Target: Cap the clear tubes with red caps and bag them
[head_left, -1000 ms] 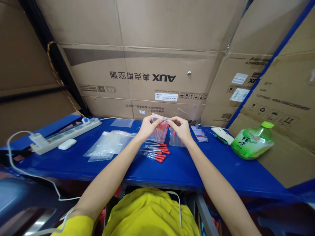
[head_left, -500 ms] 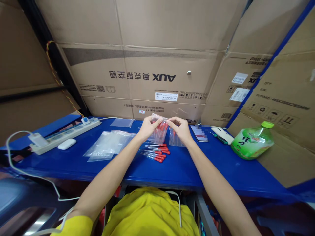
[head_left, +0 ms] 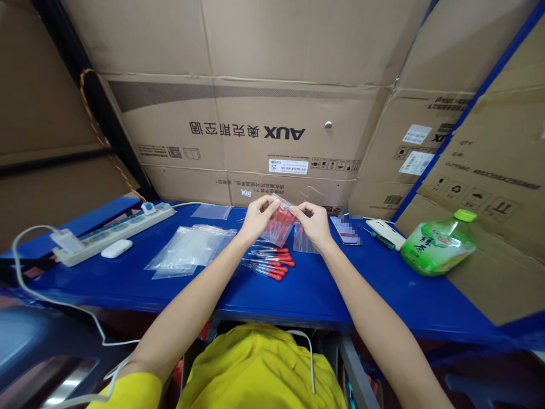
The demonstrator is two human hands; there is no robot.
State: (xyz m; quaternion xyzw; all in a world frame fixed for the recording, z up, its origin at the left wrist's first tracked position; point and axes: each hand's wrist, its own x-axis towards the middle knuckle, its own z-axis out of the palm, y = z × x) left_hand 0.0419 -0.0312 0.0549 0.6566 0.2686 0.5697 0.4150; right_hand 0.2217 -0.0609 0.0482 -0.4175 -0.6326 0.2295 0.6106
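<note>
Between my two hands a clear zip bag [head_left: 279, 230] with red-bulbed droppers inside is held up by its top edge. My left hand [head_left: 258, 218] pinches the left end of that edge between thumb and fingers. At the right end, my right hand [head_left: 314, 221] has the same kind of pinch. Just below, several glass droppers [head_left: 272, 264] with red rubber bulbs lie loose on the blue table [head_left: 306, 289]. Another clear bag [head_left: 301, 241] with some red showing in it lies partly behind my right hand.
Flat clear bags [head_left: 187, 253] are stacked to the left, with one more bag [head_left: 212, 212] behind. Farther left are a white case [head_left: 116, 248] and a power strip [head_left: 114, 233]. On the right lie a phone [head_left: 346, 230], a white-and-green tool [head_left: 385, 234] and a green bottle [head_left: 438, 244]. Cardboard walls the back.
Both hands have shifted slightly right along with the bag, and its lower end now tilts to the left. The loose droppers and the other things have stayed in place.
</note>
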